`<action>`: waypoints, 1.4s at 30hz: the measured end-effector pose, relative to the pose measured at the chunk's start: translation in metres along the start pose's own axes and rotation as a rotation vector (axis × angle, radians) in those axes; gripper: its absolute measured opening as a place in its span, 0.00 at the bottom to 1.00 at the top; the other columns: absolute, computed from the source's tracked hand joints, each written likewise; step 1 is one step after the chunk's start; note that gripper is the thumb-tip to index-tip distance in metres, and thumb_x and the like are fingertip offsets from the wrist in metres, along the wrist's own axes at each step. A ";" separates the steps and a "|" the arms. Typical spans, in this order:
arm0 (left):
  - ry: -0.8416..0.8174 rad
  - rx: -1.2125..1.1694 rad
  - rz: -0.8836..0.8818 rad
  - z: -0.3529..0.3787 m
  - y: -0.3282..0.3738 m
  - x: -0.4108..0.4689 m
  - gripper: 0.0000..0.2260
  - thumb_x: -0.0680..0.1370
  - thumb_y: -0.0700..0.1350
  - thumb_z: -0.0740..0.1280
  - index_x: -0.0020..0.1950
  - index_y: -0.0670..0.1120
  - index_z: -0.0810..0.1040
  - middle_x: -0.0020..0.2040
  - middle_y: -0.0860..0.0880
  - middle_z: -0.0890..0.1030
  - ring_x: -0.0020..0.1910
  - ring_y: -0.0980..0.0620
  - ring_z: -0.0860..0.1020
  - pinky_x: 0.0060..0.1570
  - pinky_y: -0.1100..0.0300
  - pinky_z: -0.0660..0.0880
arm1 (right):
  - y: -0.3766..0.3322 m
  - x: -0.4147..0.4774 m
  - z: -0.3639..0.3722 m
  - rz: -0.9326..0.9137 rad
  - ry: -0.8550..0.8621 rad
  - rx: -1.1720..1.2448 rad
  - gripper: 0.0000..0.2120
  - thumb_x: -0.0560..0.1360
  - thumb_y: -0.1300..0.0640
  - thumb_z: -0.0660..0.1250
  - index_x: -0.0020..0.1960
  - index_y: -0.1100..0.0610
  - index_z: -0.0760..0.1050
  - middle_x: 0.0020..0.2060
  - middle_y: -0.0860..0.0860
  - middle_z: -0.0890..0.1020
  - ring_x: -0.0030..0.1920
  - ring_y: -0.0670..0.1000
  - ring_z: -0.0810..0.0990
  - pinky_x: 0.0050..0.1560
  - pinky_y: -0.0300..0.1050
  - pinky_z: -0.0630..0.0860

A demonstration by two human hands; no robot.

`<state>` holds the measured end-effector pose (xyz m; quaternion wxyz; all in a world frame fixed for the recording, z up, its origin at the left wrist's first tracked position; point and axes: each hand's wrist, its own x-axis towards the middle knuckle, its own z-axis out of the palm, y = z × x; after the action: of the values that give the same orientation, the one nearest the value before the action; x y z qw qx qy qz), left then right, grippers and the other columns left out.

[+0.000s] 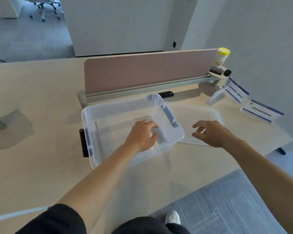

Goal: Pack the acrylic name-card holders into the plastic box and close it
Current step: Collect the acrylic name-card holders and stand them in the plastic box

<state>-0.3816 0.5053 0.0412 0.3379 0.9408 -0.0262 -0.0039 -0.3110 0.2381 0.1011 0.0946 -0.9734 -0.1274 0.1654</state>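
Near the middle of the frame your left hand (pixel 143 135) reaches down inside the clear plastic box (pixel 108 112), fingers curled around a pale, blurred name-card holder (pixel 159 135) that sits against the box's right wall; the grip looks closed on it, though the holder's shape is hard to make out. Your right hand (pixel 210 133) hovers just right of the box, above the transparent lid (pixel 201 110) lying flat on the beige desk (pixel 41 98), with fingers spread apart and holding nothing. The box stands open, its dark latches showing at the left edge and on the right wall. Toward the upper right of the frame, well apart from both hands, more acrylic name-card holders (pixel 259 110) with blue-striped cards rest on the desk near its corner. Behind them, at the end of the pinkish desk divider (pixel 142 71), stands a yellow-capped canister (pixel 222 58). Along the lower edge of the frame you can see your dark sleeve (pixel 57 220) and a white shoe (pixel 173 217) on the grey floor.
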 end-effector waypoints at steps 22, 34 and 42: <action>-0.331 0.026 0.104 0.225 0.353 0.156 0.09 0.77 0.47 0.66 0.54 0.51 0.81 0.48 0.55 0.81 0.46 0.58 0.78 0.46 0.64 0.71 | 0.404 -0.123 -0.075 0.201 0.248 0.295 0.10 0.79 0.50 0.68 0.55 0.55 0.81 0.49 0.49 0.84 0.47 0.51 0.82 0.51 0.46 0.79; -0.311 -0.101 0.035 0.321 0.406 0.285 0.05 0.75 0.47 0.67 0.49 0.53 0.82 0.44 0.54 0.82 0.46 0.54 0.80 0.49 0.58 0.77 | 0.558 -0.046 -0.101 0.314 0.264 0.270 0.13 0.79 0.48 0.67 0.59 0.53 0.79 0.56 0.50 0.82 0.52 0.51 0.80 0.56 0.48 0.77; -0.266 -0.218 -0.044 0.372 0.429 0.399 0.04 0.76 0.47 0.67 0.46 0.55 0.80 0.42 0.55 0.82 0.46 0.54 0.80 0.49 0.58 0.75 | 0.628 0.059 -0.120 0.343 0.215 0.231 0.14 0.78 0.44 0.67 0.59 0.49 0.78 0.59 0.50 0.79 0.53 0.51 0.80 0.55 0.52 0.79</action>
<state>-0.0120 -0.0820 0.0314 0.4315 0.8900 -0.0496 -0.1386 -0.0791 -0.3588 0.0523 0.1889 -0.9755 0.0705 0.0877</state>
